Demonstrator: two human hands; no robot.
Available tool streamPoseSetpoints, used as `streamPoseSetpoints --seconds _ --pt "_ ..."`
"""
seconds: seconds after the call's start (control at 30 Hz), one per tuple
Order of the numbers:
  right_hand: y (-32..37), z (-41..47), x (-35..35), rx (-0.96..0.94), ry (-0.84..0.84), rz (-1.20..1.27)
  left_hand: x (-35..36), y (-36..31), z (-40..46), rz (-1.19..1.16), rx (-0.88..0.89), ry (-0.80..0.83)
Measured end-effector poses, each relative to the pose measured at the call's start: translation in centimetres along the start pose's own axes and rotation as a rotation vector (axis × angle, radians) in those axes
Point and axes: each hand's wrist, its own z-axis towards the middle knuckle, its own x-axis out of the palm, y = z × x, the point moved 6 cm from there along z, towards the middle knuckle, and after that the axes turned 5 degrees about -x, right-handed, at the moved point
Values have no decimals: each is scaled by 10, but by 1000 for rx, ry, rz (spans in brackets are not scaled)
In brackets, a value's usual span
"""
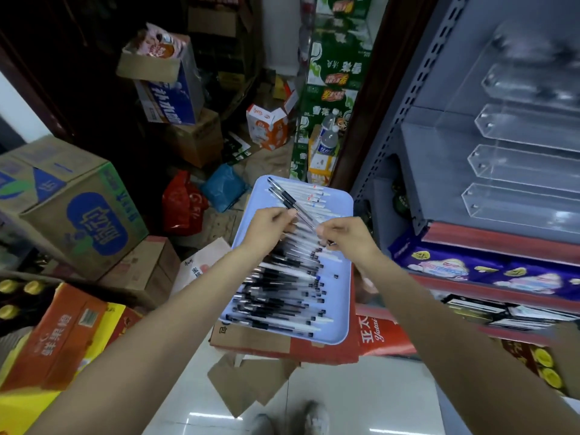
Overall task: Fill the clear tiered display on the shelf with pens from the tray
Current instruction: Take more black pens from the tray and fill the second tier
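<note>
Both hands, left hand [272, 221] and right hand [343, 233], pinch 2 black pens [290, 202] above 1 blue tray [340, 309].

Shop stockroom — stacked cartons [75, 211], retail shelving [439, 171]

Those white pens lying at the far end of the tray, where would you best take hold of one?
Probably mid-barrel, from above. The white pens lie flat, side by side, on the tray, so a thumb-and-finger pinch across the barrel lifts one level. Come from the right: the left hand and right hand, holding black pens, crowd the near side.
</note>
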Motion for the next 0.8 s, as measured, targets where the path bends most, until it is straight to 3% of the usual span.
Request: streamPoseSetpoints --seconds 0.13,0.3,0.4,0.57,0.8 --pt "27 -8 -28 -53 -52 139 19 -55 -6 -281 7 48" --pt "55 -18 -82 -129 -65 75 56 -122 -17 -271 156 104" --pt "73 -25 -143 -218 -202 -22 91 -176 -28 -22 377 99" --pt "101 -41 -269 -431 -311 154 177 -247 -34 661 709 50" --pt "100 -27 -400 -554 -339 129 262 -317 -22 741 792 -100"
